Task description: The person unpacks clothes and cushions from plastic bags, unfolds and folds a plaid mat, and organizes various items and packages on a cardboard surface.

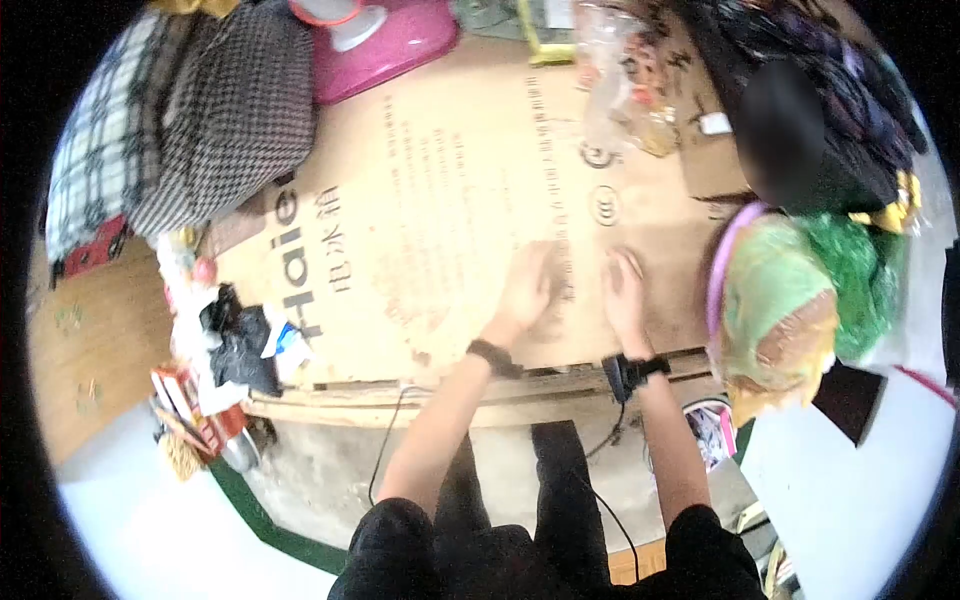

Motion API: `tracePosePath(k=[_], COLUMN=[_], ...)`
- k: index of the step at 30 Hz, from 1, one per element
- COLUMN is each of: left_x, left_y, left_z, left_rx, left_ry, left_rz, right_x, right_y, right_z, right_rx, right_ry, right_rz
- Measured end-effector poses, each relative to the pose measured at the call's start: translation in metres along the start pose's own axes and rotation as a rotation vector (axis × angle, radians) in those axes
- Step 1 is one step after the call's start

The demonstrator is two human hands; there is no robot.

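Note:
My left hand (528, 285) is over the printed cardboard sheet (460, 200), its fingers stretched forward and a little blurred; nothing shows in it. To its right, my right hand (624, 290) also rests on or just above the cardboard, with loosely bent fingers apart and nothing visible in them. A gap separates the two hands. Each wrist wears a dark band, and thin cables hang below the cardboard's near edge. Large dark "Haier" lettering and several lines of small print mark the sheet. Whether the palms touch the cardboard I cannot tell.
Left are folded checked cloths (235, 110) and a black plastic bag (245, 345). A pink plastic item (385, 50) stands at the back, near clear plastic bags (630, 80). At right are a plastic-covered bundle (775, 300), a green bag (850, 280) and dark clothing (850, 130).

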State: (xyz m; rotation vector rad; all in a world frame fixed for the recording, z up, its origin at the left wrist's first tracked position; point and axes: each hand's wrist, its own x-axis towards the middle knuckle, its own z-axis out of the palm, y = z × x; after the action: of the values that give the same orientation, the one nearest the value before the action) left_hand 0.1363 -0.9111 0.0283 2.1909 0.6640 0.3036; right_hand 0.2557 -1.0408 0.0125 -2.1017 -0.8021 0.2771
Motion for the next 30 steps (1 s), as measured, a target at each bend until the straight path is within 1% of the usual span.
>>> tracePosePath(k=[1, 2, 4, 5, 6, 7, 8, 10, 11, 13, 14, 15, 16, 17, 19, 20, 22, 23, 24, 25, 26, 27, 28, 29, 30], left_x=[-0.032, -0.065, -0.127, -0.155, -0.18, -0.204, -0.226, -0.26, -0.273, -0.291, -0.299, -0.308, -0.317, -0.324, -0.328, -0.33, -0.326, -0.327, -0.33, -0.328, -0.318, -0.312, -0.315, -0.309, -0.312], left_y=[-0.023, -0.04, -0.068, -0.084, -0.102, -0.121, -0.141, -0.178, -0.197, -0.241, -0.264, -0.295, -0.322, -0.334, -0.346, -0.345, -0.338, -0.339, -0.338, -0.327, -0.3, -0.275, -0.27, -0.244, -0.238], left_z=[-0.012, -0.031, -0.073, -0.096, -0.121, -0.148, -0.173, -0.22, -0.239, -0.273, -0.288, -0.296, -0.301, -0.308, -0.323, -0.331, -0.339, -0.336, -0.331, -0.328, -0.337, -0.337, -0.328, -0.324, -0.315], left_rx=[0.014, 0.053, 0.19, 0.28, 0.363, 0.492, 0.618, 0.645, 0.634, 0.524, 0.424, 0.425, 0.42, 0.401, 0.193, 0.163, -0.618, -0.556, -0.493, -0.59, -0.546, -0.625, -0.745, -0.953, -0.942], left_ry=[0.005, 0.033, 0.242, 0.327, 0.409, 0.44, 0.468, 0.606, 0.612, 0.8, 0.838, 0.852, 0.868, 0.868, 0.633, 0.622, 0.328, 0.276, 0.225, 0.227, 0.134, 0.134, 0.102, 0.095, -0.022], left_rz=[-0.116, -0.156, -0.427, -0.494, -0.555, -0.606, -0.652, -0.799, -0.812, -0.94, -0.925, -0.898, -0.867, -0.879, -0.956, -0.947, -0.987, -0.925, -0.852, -0.814, -0.805, -0.816, -0.746, -0.755, -0.739], right_x=[-0.03, -0.054, -0.117, -0.136, -0.153, -0.166, -0.182, -0.183, -0.18, -0.172, -0.171, -0.169, -0.171, -0.174, -0.178, -0.174, -0.171, -0.168, -0.164, -0.156, -0.162, -0.186, -0.161, -0.184, -0.163], right_y=[-0.011, -0.031, -0.022, -0.031, -0.04, -0.05, -0.052, -0.087, -0.107, -0.143, -0.155, -0.167, -0.177, -0.185, -0.213, -0.237, -0.275, -0.287, -0.307, -0.319, -0.285, -0.231, -0.275, -0.232, -0.27], right_z=[0.003, 0.003, 0.034, 0.04, 0.045, 0.051, 0.069, 0.094, 0.107, 0.144, 0.166, 0.188, 0.213, 0.239, 0.287, 0.303, 0.328, 0.343, 0.349, 0.353, 0.386, 0.44, 0.392, 0.411, 0.349], right_rx=[0.111, 0.155, 0.21, 0.227, 0.306, 0.374, 0.383, 0.382, 0.369, 0.381, 0.376, 0.369, 0.333, 0.294, 0.356, 0.354, 0.328, 0.31, 0.404, 0.304, 0.137, 0.168, 0.481, 0.638, 0.832], right_ry=[-0.033, -0.146, -0.126, -0.152, -0.34, -0.528, -0.574, -0.721, -0.731, -0.789, -0.824, -0.862, -0.831, -0.794, -0.818, -0.84, -0.847, -0.833, -0.846, -0.931, -0.977, -0.891, -1.067, -1.193, -1.169], right_rz=[0.026, 0.15, 0.136, 0.136, 0.267, 0.399, 0.41, 0.413, 0.408, 0.314, 0.296, 0.279, 0.197, 0.114, 0.229, 0.258, 0.29, 0.296, 0.522, 0.526, 0.277, 0.081, 0.419, 0.326, 0.441])
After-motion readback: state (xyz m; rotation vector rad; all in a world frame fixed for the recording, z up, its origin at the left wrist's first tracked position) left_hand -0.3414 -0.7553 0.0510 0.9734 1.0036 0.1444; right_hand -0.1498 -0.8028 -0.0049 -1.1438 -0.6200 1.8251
